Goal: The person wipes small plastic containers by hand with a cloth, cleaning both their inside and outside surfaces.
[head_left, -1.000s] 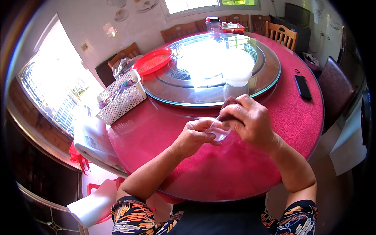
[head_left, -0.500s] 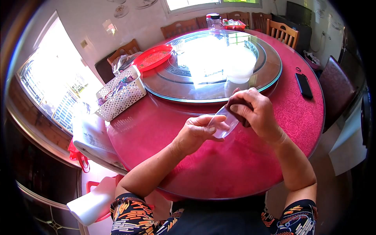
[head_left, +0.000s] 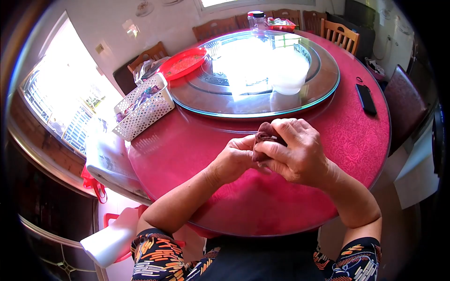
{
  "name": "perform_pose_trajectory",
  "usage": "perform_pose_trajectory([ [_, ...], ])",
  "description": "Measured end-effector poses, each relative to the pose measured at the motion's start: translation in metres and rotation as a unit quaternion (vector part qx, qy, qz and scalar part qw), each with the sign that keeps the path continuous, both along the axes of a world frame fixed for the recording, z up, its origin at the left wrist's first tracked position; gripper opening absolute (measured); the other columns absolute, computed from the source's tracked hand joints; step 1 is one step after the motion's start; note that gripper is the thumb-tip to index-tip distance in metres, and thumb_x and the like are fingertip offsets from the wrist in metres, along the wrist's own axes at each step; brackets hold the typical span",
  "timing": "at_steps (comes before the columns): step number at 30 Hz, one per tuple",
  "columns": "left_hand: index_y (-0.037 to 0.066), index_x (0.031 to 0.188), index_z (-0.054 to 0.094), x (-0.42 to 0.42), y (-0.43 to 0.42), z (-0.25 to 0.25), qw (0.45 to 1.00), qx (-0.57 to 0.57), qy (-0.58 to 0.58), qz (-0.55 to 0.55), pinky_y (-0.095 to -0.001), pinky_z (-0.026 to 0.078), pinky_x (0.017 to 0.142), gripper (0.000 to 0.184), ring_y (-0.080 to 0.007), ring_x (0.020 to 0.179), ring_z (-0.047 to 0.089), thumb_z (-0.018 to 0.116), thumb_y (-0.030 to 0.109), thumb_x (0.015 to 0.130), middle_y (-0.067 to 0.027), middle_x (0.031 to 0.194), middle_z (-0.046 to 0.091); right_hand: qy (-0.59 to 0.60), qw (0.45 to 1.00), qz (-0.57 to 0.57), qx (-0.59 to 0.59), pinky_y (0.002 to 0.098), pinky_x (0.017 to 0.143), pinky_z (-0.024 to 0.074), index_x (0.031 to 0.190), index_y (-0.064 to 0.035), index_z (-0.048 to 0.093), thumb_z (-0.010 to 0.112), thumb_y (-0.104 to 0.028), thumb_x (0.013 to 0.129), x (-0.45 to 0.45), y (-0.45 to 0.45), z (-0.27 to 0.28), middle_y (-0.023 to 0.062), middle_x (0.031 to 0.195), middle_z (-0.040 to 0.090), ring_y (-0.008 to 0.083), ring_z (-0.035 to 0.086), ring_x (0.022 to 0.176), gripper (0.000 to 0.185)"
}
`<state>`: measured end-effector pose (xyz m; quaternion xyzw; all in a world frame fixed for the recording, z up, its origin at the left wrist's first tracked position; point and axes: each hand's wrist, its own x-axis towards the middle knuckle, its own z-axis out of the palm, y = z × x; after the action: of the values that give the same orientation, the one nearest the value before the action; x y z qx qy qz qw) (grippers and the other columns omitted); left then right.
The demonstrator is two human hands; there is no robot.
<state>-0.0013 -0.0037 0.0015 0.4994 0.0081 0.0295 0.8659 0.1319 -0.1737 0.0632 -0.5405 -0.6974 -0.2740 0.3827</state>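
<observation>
Above the near part of the red table [head_left: 225, 206], my two hands meet. My right hand [head_left: 297, 152] is closed on a dark brown cloth [head_left: 263, 140], which is bunched up. Just left of it, my left hand [head_left: 234, 159] has its fingers pressed together at the cloth, around the small clear plastic cup, now almost wholly hidden by the cloth and fingers. Beyond my hands lies the glass turntable [head_left: 211, 105] with a translucent white container [head_left: 289, 77] on it.
A white perforated basket [head_left: 147, 112] with small packets stands at the left, beside a red tray [head_left: 183, 63]. A black phone [head_left: 366, 99] lies at the right. Jars [head_left: 258, 21] and a red box [head_left: 281, 25] stand at the back; wooden chairs [head_left: 340, 35] surround the table.
The cloth in my right hand has moved left and down over the clear cup, covering it. My hands have come closer together. The view has shifted slightly.
</observation>
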Motion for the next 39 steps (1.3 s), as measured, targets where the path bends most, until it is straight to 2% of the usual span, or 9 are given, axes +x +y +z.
perform_pose_trajectory([
  [7, 0.0, 0.128, 0.066, 0.0, 0.0, 0.005, 1.0, 0.007, 0.009, 0.025, -0.044, 0.052, 0.102, 0.041, -0.0315, 0.116, 0.064, 0.064, 0.004, 0.088, -0.0199, 0.122, 0.068, 0.252, 0.966, 0.01, -0.054, 0.0357, 0.07, 0.0561, 0.099, -0.0066, 0.073, 0.078, -0.016, 0.086, 0.027, 0.006, -0.008, 0.0107, 0.091, 0.068, 0.0264, 0.069, 0.08, 0.016],
  [12, 0.001, 0.129, 0.066, 0.002, 0.003, -0.001, 0.999, 0.02, -0.025, 0.012, -0.0492, 0.054, 0.1, 0.039, -0.0325, 0.117, 0.064, 0.062, 0.002, 0.09, -0.0209, 0.122, 0.067, 0.365, 0.928, 0.026, -0.066, 0.0329, 0.07, 0.0558, 0.098, -0.0021, 0.07, 0.075, -0.012, 0.09, 0.035, 0.004, -0.005, 0.012, 0.091, 0.069, 0.0227, 0.069, 0.079, 0.014],
  [16, 0.003, 0.134, 0.061, 0.004, 0.001, -0.001, 0.999, 0.028, -0.044, 0.002, -0.053, 0.057, 0.095, 0.043, -0.0338, 0.117, 0.064, 0.061, 0.002, 0.091, -0.0209, 0.124, 0.066, 0.272, 0.962, -0.017, 0.008, 0.035, 0.066, 0.0562, 0.095, -0.0028, 0.066, 0.079, -0.016, 0.088, 0.027, 0.0, 0.0, 0.0125, 0.09, 0.069, 0.0242, 0.071, 0.082, 0.02],
  [20, 0.001, 0.129, 0.061, 0.003, -0.005, 0.003, 1.0, 0.019, -0.021, -0.003, -0.045, 0.06, 0.09, 0.041, -0.0269, 0.112, 0.066, 0.068, 0.009, 0.089, -0.0144, 0.122, 0.067, 0.052, 0.998, -0.032, 0.022, 0.0358, 0.06, 0.055, 0.091, -0.0074, 0.067, 0.083, -0.026, 0.08, 0.021, 0.004, -0.002, 0.0092, 0.085, 0.064, 0.0246, 0.068, 0.074, 0.027],
  [24, 0.0, 0.138, 0.054, -0.001, -0.005, 0.005, 0.999, -0.033, -0.02, 0.01, -0.0472, 0.06, 0.091, 0.052, -0.0274, 0.114, 0.065, 0.068, 0.011, 0.089, -0.0132, 0.126, 0.064, -0.005, 1.0, -0.005, 0.028, 0.0447, 0.075, 0.0539, 0.094, -0.0122, 0.071, 0.085, -0.031, 0.073, 0.004, 0.004, -0.003, 0.0127, 0.097, 0.061, 0.0302, 0.066, 0.087, 0.032],
  [28, -0.001, 0.139, 0.054, 0.0, 0.001, -0.001, 0.999, -0.027, -0.028, 0.016, -0.0541, 0.056, 0.097, 0.05, -0.0295, 0.12, 0.062, 0.065, 0.007, 0.091, -0.0147, 0.13, 0.062, 0.003, 1.0, -0.028, 0.005, 0.046, 0.081, 0.0531, 0.093, -0.0139, 0.073, 0.085, -0.029, 0.073, 0.0, 0.009, -0.01, 0.0125, 0.101, 0.061, 0.0307, 0.066, 0.091, 0.028],
  [33, -0.001, 0.13, 0.062, 0.003, 0.004, -0.004, 0.999, -0.032, -0.006, 0.018, -0.055, 0.056, 0.097, 0.037, -0.0313, 0.117, 0.065, 0.062, 0.005, 0.093, -0.0193, 0.12, 0.067, 0.229, 0.973, -0.008, -0.008, 0.0375, 0.074, 0.0565, 0.099, -0.0059, 0.074, 0.078, -0.009, 0.085, 0.033, 0.012, -0.015, 0.0137, 0.095, 0.066, 0.0291, 0.068, 0.084, 0.016],
  [36, -0.002, 0.127, 0.063, 0.003, 0.003, -0.005, 0.999, -0.032, -0.016, 0.022, -0.0503, 0.057, 0.094, 0.036, -0.0298, 0.11, 0.067, 0.065, 0.009, 0.093, -0.0184, 0.118, 0.068, 0.332, 0.942, -0.021, -0.049, 0.0347, 0.075, 0.056, 0.1, -0.0043, 0.074, 0.078, -0.009, 0.085, 0.036, 0.011, -0.017, 0.0139, 0.095, 0.067, 0.0283, 0.068, 0.085, 0.017],
  [39, -0.002, 0.126, 0.064, 0.003, 0.0, 0.0, 0.999, -0.031, -0.003, 0.041, -0.0469, 0.059, 0.091, 0.037, -0.0284, 0.107, 0.068, 0.067, 0.013, 0.092, -0.017, 0.117, 0.069, 0.171, 0.985, -0.028, -0.004, 0.0383, 0.068, 0.0577, 0.097, -0.0091, 0.074, 0.08, -0.016, 0.082, 0.022, 0.011, -0.012, 0.0119, 0.091, 0.064, 0.0285, 0.069, 0.082, 0.017],
])
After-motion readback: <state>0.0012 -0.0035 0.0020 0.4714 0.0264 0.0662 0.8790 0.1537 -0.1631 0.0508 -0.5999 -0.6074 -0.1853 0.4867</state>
